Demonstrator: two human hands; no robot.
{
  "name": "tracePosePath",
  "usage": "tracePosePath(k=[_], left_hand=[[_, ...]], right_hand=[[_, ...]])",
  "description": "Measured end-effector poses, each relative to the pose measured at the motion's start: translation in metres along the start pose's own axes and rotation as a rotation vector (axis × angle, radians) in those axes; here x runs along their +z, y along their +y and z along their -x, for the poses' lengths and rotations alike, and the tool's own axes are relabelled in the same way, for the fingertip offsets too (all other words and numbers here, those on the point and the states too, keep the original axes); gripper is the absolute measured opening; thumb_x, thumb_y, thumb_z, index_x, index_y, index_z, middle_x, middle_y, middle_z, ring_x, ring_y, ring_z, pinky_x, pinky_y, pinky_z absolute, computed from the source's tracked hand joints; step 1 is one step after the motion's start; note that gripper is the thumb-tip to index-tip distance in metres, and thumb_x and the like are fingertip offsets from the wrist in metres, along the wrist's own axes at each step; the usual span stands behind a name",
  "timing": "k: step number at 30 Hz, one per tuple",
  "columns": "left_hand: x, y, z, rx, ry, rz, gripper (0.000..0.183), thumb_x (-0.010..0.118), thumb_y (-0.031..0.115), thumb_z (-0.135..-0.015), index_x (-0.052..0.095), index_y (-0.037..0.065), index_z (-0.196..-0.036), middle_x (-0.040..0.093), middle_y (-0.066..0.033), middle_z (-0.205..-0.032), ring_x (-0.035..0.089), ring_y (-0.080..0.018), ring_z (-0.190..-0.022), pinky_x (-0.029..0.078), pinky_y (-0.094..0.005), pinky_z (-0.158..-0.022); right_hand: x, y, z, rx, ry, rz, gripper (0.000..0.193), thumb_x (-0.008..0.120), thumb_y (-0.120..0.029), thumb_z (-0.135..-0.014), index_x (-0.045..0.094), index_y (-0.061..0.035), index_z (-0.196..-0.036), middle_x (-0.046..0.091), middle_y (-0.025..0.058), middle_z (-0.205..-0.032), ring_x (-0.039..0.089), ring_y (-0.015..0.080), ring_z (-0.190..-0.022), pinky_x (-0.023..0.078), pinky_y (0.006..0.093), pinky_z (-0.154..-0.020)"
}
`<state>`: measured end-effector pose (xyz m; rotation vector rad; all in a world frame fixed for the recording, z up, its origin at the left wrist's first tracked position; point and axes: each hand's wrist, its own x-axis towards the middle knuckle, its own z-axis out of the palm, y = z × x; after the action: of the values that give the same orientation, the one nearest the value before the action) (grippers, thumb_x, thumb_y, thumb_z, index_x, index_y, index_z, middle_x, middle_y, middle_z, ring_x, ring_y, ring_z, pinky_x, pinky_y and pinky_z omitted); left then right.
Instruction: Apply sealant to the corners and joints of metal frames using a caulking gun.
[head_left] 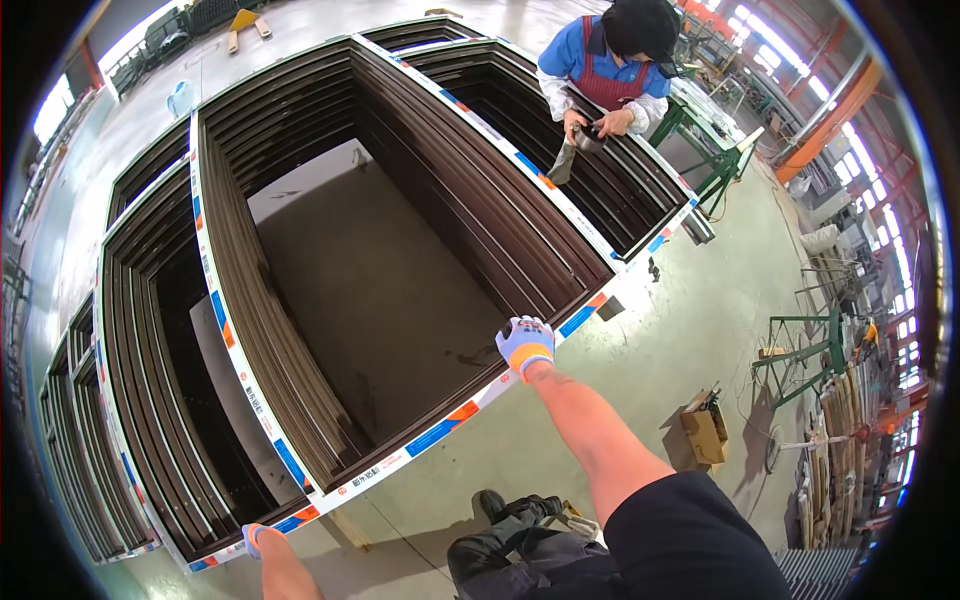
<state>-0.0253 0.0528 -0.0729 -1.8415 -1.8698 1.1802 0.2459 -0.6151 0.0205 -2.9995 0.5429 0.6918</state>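
Observation:
A stack of large dark window frames (pixel 470 385) lies before me, its top edges covered in white protective film with blue and orange patches. My right hand (pixel 527 345), in a pale purple glove with an orange cuff, is closed over the near edge, right of the middle. Further left, my left hand (pixel 258 540), gloved alike, curls at the same near edge by the left section; its fingertips are mostly hidden. Through the big middle opening the grey floor shows.
Across the stack at the far right, a co-worker (pixel 615 75) in a blue shirt and red apron holds a dark roundish object (pixel 588 135) with a strip hanging from it. Green metal stands (pixel 800 345) and a cardboard box (pixel 705 430) are to the right. A yellow pallet jack (pixel 245 25) stands far left.

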Motion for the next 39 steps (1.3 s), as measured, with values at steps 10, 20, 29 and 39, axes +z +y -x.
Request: tracePosePath(k=[10,20,29,39], left_hand=[[0.0002,0.0006,0.0011,-0.006,-0.002,0.011,0.024,0.064,0.027,-0.082,0.072,0.019,-0.102,0.069,0.0014,-0.097,0.066,-0.0118,-0.085,0.053,-0.0275,-0.071],[0.002,0.0,0.001,-0.002,-0.001,0.019,0.023,0.067,0.027,-0.08,0.073,0.02,-0.102,0.07,0.0022,-0.097,0.065,-0.0108,-0.084,0.053,-0.0273,-0.071],[0.0009,0.0009,0.0009,0.013,0.003,0.02,0.023,0.069,0.026,-0.079,0.073,0.021,-0.101,0.07,0.003,-0.096,0.065,-0.0099,-0.084,0.053,-0.0272,-0.07],[0.0053,-0.0056,-0.0006,0.042,-0.001,0.014,0.023,0.072,0.026,-0.078,0.074,0.023,-0.1,0.071,0.0039,-0.096,0.065,-0.0089,-0.083,0.053,-0.027,-0.069]], right_hand=[[0.0011,0.0006,0.0017,0.012,0.015,0.006,0.035,0.053,-0.043,-0.086,0.068,-0.012,-0.096,0.065,0.0089,-0.103,0.059,0.0265,-0.104,0.044,0.0404,-0.09],[0.0012,-0.0014,0.0019,0.016,0.012,0.003,0.035,0.055,-0.045,-0.085,0.068,-0.0142,-0.098,0.065,0.0081,-0.105,0.059,0.0252,-0.106,0.044,0.0402,-0.091],[0.0025,0.0003,0.0007,-0.01,0.029,-0.001,0.035,0.053,-0.043,-0.086,0.068,-0.0117,-0.095,0.065,0.0091,-0.101,0.059,0.0266,-0.103,0.043,0.0409,-0.089],[0.0004,-0.0008,-0.0003,-0.011,0.008,0.029,0.038,0.051,-0.043,-0.086,0.068,-0.0117,-0.099,0.065,0.0095,-0.105,0.059,0.0274,-0.105,0.044,0.0414,-0.09]])
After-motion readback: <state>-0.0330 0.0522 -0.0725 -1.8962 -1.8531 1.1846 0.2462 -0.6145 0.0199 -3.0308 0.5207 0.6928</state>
